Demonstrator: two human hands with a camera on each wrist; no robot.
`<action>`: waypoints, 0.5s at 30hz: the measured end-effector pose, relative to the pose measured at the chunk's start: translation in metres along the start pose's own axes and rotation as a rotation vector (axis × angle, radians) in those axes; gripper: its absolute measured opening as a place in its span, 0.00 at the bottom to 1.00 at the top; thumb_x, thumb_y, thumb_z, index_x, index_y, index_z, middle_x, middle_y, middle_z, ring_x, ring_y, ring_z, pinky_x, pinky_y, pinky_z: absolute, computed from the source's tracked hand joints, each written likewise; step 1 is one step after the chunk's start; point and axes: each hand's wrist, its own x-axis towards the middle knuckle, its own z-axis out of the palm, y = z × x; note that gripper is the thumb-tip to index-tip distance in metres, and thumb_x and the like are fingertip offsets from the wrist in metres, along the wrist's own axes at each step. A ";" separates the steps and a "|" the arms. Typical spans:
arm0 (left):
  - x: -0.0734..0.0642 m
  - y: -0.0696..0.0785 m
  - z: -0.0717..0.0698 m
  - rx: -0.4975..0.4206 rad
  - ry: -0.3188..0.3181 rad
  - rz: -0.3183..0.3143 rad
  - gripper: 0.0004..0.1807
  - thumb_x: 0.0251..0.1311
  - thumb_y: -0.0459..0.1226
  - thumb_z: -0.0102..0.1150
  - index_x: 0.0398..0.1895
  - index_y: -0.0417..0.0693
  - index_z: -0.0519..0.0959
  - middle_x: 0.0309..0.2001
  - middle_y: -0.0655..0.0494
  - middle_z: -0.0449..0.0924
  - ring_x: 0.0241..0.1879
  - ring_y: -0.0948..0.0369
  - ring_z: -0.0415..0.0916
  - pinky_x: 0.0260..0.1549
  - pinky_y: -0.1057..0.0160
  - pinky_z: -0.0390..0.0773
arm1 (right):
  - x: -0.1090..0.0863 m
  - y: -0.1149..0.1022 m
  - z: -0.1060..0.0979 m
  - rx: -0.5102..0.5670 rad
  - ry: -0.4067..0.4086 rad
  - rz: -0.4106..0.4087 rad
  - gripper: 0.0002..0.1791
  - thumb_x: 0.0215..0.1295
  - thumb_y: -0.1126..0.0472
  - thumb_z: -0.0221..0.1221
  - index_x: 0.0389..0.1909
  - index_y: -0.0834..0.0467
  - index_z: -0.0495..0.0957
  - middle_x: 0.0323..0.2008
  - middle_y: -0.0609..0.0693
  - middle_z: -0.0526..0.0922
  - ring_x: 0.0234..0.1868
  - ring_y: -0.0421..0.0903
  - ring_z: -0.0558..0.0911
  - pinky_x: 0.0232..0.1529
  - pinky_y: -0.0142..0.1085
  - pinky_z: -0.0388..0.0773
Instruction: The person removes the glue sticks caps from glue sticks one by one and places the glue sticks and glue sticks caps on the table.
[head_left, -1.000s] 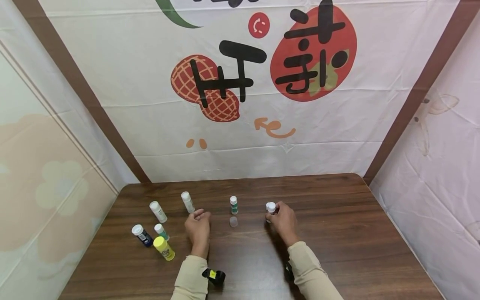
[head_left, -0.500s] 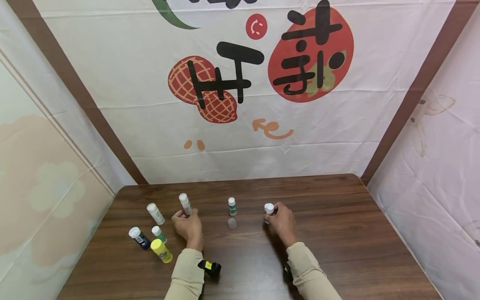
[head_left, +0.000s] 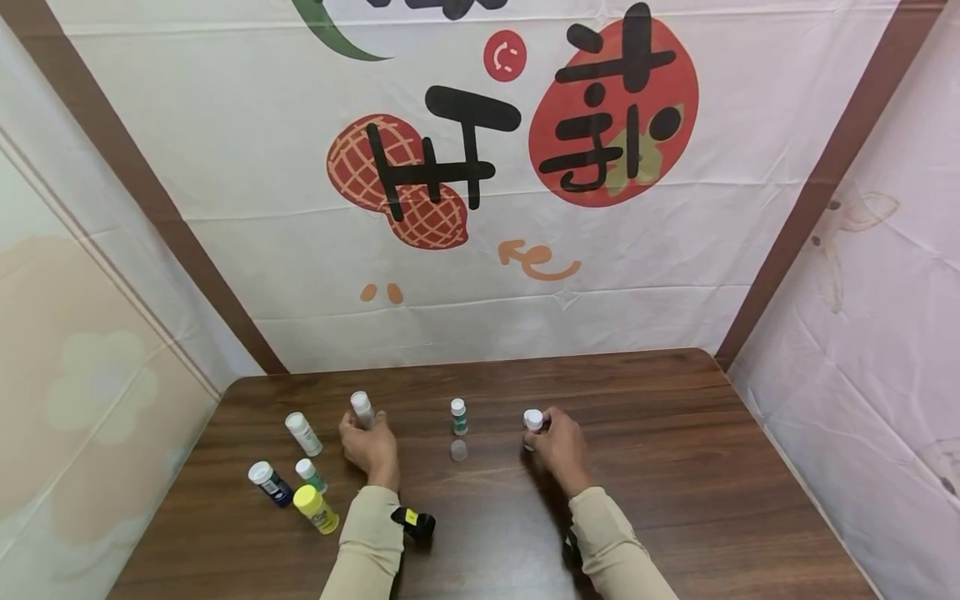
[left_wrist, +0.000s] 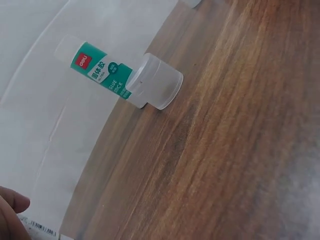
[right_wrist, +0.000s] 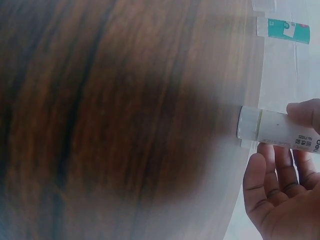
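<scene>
- Printed backdrop point(head_left: 480, 275) rises behind a wooden bench point(head_left: 480, 533).
- Left hand point(head_left: 374, 450) has just reached a white glue stick point(head_left: 363, 409), thumb and fingers now around it; both hands seem occupied.
- Right hand point(head_left: 565, 450) pinches another white stick point(right_wrist: 280, 127), upright; something behind it is unclear.
- Left wrist view crops most left fingers.

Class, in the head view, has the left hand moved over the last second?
Yes: the left hand shifted leftward, away from the clear cap, around a white tube.
</scene>
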 end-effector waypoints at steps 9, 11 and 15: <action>0.007 0.001 0.005 -0.016 0.007 0.005 0.22 0.63 0.29 0.59 0.60 0.34 0.72 0.59 0.37 0.73 0.61 0.46 0.68 0.60 0.51 0.66 | -0.001 0.002 0.000 0.031 -0.009 -0.007 0.15 0.43 0.60 0.72 0.26 0.56 0.73 0.23 0.44 0.76 0.25 0.42 0.72 0.26 0.37 0.68; 0.009 -0.001 0.005 -0.027 0.013 0.000 0.21 0.62 0.29 0.59 0.59 0.33 0.73 0.57 0.37 0.74 0.60 0.47 0.69 0.59 0.51 0.67 | -0.001 0.002 -0.001 0.037 -0.005 -0.003 0.15 0.42 0.60 0.72 0.26 0.56 0.74 0.22 0.44 0.76 0.25 0.42 0.73 0.26 0.37 0.68; 0.010 -0.002 0.006 -0.038 0.028 0.001 0.19 0.61 0.29 0.60 0.56 0.31 0.75 0.55 0.36 0.76 0.57 0.48 0.71 0.56 0.52 0.69 | 0.000 0.002 -0.001 0.037 0.001 -0.002 0.15 0.42 0.60 0.72 0.26 0.56 0.74 0.22 0.44 0.76 0.25 0.42 0.72 0.26 0.37 0.68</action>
